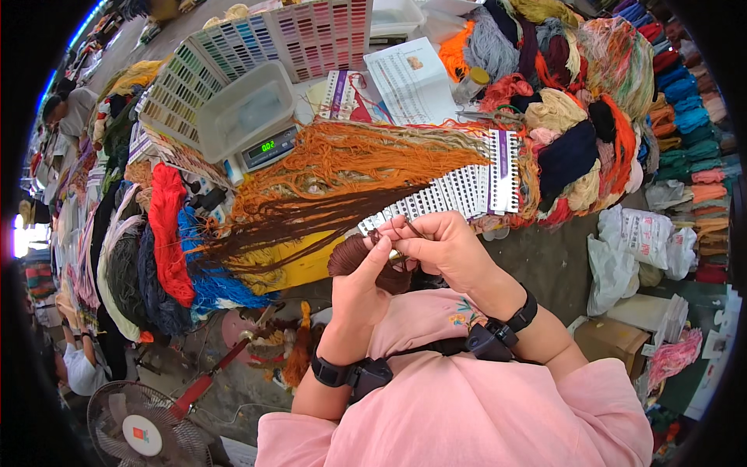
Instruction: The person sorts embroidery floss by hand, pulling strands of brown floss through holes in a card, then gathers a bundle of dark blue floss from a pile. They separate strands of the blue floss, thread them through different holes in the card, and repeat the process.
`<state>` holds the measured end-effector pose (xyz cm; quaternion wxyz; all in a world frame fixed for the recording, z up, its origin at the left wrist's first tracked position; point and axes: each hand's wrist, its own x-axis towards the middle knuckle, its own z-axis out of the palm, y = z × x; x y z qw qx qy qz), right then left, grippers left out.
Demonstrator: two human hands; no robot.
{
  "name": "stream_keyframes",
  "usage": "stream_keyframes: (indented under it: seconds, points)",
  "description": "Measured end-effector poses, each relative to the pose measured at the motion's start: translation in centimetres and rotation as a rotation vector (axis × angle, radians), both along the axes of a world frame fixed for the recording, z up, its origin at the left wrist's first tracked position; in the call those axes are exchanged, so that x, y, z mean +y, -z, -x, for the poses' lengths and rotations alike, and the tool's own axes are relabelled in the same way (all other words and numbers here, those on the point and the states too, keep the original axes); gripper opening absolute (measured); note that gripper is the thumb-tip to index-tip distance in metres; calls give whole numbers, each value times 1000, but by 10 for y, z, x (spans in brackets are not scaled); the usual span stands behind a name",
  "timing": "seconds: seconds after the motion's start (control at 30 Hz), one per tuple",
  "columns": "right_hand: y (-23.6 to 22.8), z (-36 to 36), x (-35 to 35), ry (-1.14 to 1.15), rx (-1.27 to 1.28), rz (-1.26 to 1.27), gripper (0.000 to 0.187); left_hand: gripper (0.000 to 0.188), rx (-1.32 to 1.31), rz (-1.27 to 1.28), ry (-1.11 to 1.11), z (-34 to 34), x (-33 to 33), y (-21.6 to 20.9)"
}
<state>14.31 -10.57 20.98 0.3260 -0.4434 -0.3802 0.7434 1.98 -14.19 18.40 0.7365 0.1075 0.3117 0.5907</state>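
- Head view: orange yarn (pixel 373 159) fans leftward from the cards (pixel 467 191); its gathered right end probably keeps the strands sorted.
- Tub (pixel 222 124): translucent, behind the scale (pixel 269 148); no contents can be made out.
- Left hand (pixel 362 284): closed, thumb and fingertips gripping the brown skein (pixel 348 261), presumably to steady it.
- Right hand (pixel 447 249): thumb and forefinger pinched on a brown strand of the skein, a grip suited to fine control.
- Brown skein: bunched at the left hand, on the near side of the cards.
- Jar (pixel 471 84): lidded; contents unclear.
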Motion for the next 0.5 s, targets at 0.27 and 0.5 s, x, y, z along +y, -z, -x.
stream_keyframes:
  seconds: [0.27, 0.5]
  points:
    - [0, -64, 28, 398, 293, -115, 6, 12, -637, 73, -227, 53, 9, 58]
    - [76, -326, 106, 879, 101, 70, 4, 29, 664, 598, -610, 342, -185, 247]
